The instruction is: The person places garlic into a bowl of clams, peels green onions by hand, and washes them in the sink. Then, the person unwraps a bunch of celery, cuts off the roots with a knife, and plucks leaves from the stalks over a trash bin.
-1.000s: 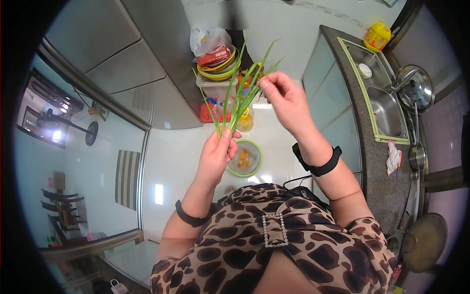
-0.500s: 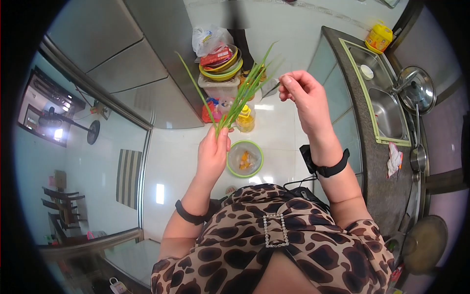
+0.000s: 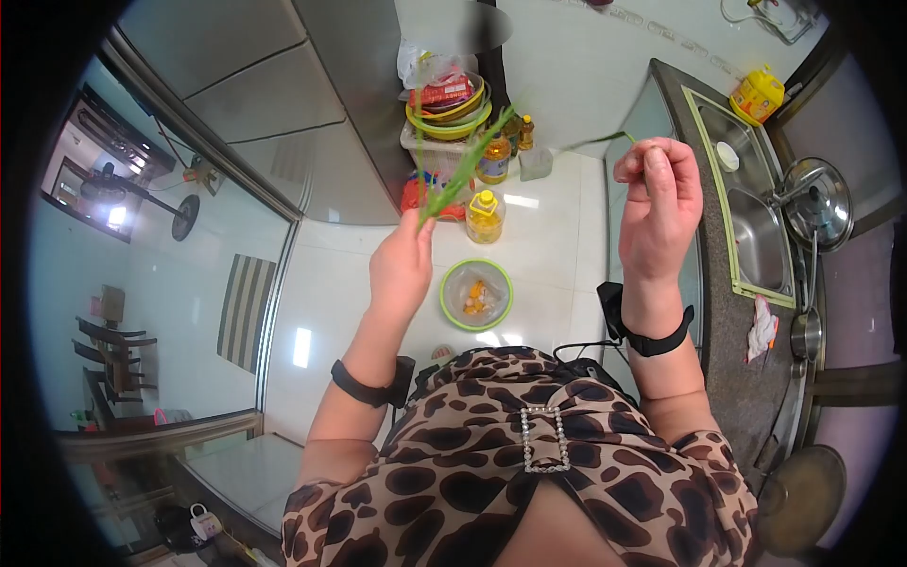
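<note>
My left hand [image 3: 403, 263] is closed around the lower ends of a bunch of green onions [image 3: 455, 187], whose thin leaves fan upward and are partly blurred. Off to the right, my right hand [image 3: 663, 208] is raised, with thumb and fingers pinched on a thin dark-green onion leaf [image 3: 597, 142] that sticks out to the left, apart from the bunch. Below and between the hands, a green-rimmed bin [image 3: 511, 296] lined with a bag stands on the floor, with orange and pale scraps [image 3: 475, 298] inside.
A yellow-capped oil jug [image 3: 485, 221] and other bottles [image 3: 493, 163] stand on the floor ahead, beside stacked basins [image 3: 444, 125] near the fridge [image 3: 274, 104]. At right runs a counter [image 3: 723, 378] with a double sink [image 3: 756, 241], a pot lid [image 3: 817, 203] and a yellow jug [image 3: 758, 94].
My right hand has moved right, away from the bunch, with the leaf still pinched. The bunch in my left hand has shifted slightly and blurred. The view has moved a little.
</note>
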`<act>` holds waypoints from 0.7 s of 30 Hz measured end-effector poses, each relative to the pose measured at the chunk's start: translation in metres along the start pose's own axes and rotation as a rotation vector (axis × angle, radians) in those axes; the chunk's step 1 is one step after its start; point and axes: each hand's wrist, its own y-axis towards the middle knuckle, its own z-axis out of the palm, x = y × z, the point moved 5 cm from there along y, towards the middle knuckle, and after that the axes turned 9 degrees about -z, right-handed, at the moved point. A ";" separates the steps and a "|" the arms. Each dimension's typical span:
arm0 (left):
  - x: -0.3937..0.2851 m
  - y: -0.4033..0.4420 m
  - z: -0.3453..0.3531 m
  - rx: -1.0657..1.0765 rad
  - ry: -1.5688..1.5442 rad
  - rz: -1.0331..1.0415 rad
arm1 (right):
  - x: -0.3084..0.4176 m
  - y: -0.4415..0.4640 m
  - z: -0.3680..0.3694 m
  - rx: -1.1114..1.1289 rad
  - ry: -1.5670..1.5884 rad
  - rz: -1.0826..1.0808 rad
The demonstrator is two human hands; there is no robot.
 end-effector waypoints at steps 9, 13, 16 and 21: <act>0.064 0.007 0.000 0.273 -1.013 -0.474 | -0.066 -0.030 -0.006 -0.012 0.079 0.498; 0.079 -0.007 0.001 0.339 -1.325 -0.609 | -0.105 -0.056 -0.005 0.008 0.042 0.687; 0.091 -0.017 0.003 0.376 -1.436 -0.691 | -0.144 -0.086 -0.005 0.045 -0.033 0.814; 0.116 -0.036 0.008 0.395 -1.486 -0.834 | -0.212 -0.144 -0.013 0.016 -0.131 1.042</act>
